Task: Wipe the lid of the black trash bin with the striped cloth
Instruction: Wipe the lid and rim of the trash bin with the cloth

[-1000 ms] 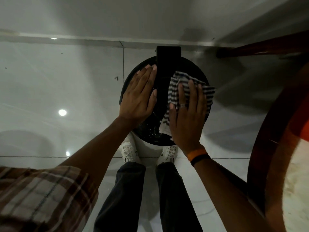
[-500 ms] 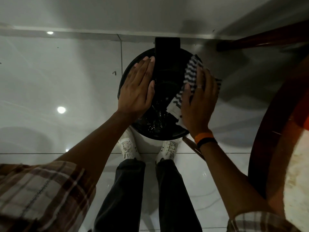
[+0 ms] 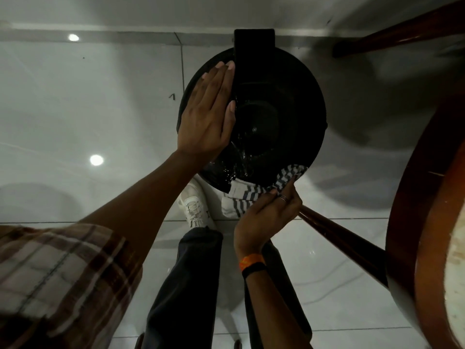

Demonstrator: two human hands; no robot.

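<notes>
Below the head camera, looking almost straight down, the black trash bin stands on pale glossy floor tiles, close to the wall. Its round lid fills the middle of the view, with a raised hinge block at the far edge and scattered water droplets glinting on the near left part.

The left hand lies flat and open on the left side of the lid, fingers together and stretched toward the hinge, holding nothing. It looks to be steadying the bin.

The right hand is closed around the striped cloth, bunching it at the lid's near rim. Part of the cloth drapes over the rim and hangs below it; only a small corner lies on the lid's top surface. A ring shows on one finger, and an orange band and a black one sit on the wrist.

A dark wooden table curves in at the right, and one of its legs runs just behind the right hand.

Judging from this, the wet patch under and beside the left hand is not yet dried. The main risk is that the bunched cloth slips off the rim and wipes the bin's side instead of the lid. Pressing hard near the edge could also tip or swing the lid if the left hand eases off. The right elbow has little room beside the table leg.
</notes>
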